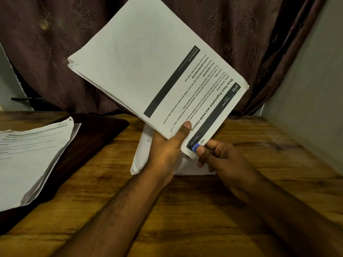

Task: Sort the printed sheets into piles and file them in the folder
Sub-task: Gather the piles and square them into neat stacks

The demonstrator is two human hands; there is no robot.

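A thick stack of printed sheets (148, 67) is raised above the table, tilted up and away from me. My left hand (167, 147) grips its lower edge, thumb on the top page. My right hand (213, 154) pinches the stack's bottom corner at a small blue mark. The top page's heading reads "Shoe Rack Organization and Insole Cleaning". Under my hands a smaller pile of sheets (143, 151) lies on the table. At the left a dark folder (96, 134) lies open, with another pile of printed sheets (31, 156) on it.
The wooden table (185, 210) fills the foreground. A dark patterned curtain (55, 43) hangs behind it. A pale wall (311, 89) closes in the right side.
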